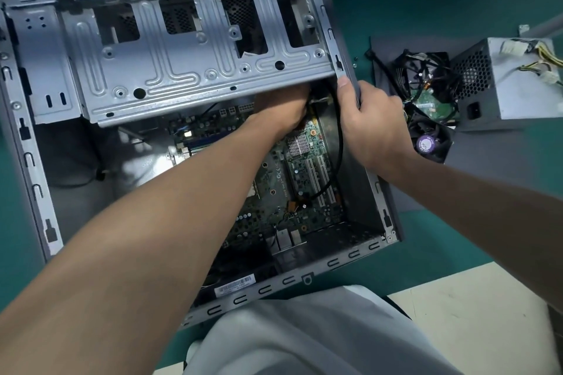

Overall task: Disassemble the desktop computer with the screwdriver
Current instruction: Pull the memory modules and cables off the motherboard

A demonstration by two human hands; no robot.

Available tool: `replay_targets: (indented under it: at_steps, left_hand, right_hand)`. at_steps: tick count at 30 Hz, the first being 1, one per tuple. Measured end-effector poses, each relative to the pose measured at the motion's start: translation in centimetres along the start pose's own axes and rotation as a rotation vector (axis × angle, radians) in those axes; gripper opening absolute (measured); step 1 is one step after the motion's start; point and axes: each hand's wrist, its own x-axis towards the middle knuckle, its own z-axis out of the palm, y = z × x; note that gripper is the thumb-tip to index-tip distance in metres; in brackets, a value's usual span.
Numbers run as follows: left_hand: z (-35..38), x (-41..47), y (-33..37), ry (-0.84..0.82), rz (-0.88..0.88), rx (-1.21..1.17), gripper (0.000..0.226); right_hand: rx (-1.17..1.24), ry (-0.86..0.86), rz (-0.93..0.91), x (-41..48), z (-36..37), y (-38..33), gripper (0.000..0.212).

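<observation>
An open grey desktop case lies on its side on the green table, its green motherboard exposed. A silver drive cage spans the upper half. My left hand reaches in under the cage's lower right corner; its fingers are hidden there, so what it holds cannot be seen. My right hand grips the case's right wall, thumb on the inner side near the top. A black cable loops down from under the cage across the board. No screwdriver is visible.
Right of the case lie a grey side panel, a grey power supply with loose wires, a hard drive's green board, a fan and black cables. Small screws lie by the case. My light trousers fill the bottom.
</observation>
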Motion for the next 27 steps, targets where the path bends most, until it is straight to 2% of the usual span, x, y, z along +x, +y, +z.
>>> replay_targets:
  at_steps: [2, 4, 5, 7, 9, 11, 13, 16, 20, 23, 27]
  left_hand:
    - [0.2, 0.3, -0.3, -0.093, -0.032, -0.061, 0.046]
    - [0.2, 0.2, -0.5, -0.272, -0.066, -0.049, 0.041]
    - [0.2, 0.2, -0.7, -0.308, -0.063, -0.03, 0.042]
    - [-0.1, 0.2, -1.0, -0.272, -0.019, 0.09, 0.038]
    - [-0.7, 0.2, -0.7, -0.273, 0.056, 0.262, 0.026]
    - [-1.2, 0.5, -0.8, -0.283, 0.151, 0.363, 0.038]
    - [-1.3, 1.0, -0.7, -0.286, 0.148, 0.364, 0.042]
    - [-0.9, 0.9, -0.5, -0.319, 0.076, 0.307, 0.035]
    - [-0.7, -0.5, -0.3, -0.306, 0.084, 0.374, 0.009]
    - [-0.5, -1.1, -0.1, -0.232, 0.18, 0.439, 0.02]
    - [-1.5, 0.3, 0.5, -0.181, 0.135, 0.23, 0.01]
  right_hand:
    - [0.005, 0.0, -0.005, 0.0, 0.0, 0.0, 0.047]
    - [0.001, 0.012, -0.013, 0.0, 0.0, 0.0, 0.047]
    - [0.0, 0.019, -0.018, 0.1, 0.0, 0.0, 0.047]
    - [-0.001, 0.028, -0.023, 0.1, 0.1, 0.1, 0.047]
    - [-0.008, 0.034, -0.022, 0.1, 0.0, 0.0, 0.047]
    - [-0.008, 0.03, -0.019, 0.2, 0.0, 0.0, 0.047]
    - [0.0, 0.02, -0.019, 0.2, 0.0, 0.0, 0.047]
    - [0.012, 0.001, -0.019, 0.1, -0.1, 0.0, 0.047]
    - [0.021, -0.012, -0.01, 0.1, -0.2, -0.1, 0.046]
    - [0.016, -0.01, -0.018, 0.1, -0.3, -0.1, 0.047]
    - [0.009, -0.005, -0.029, 0.0, -0.3, -0.1, 0.048]
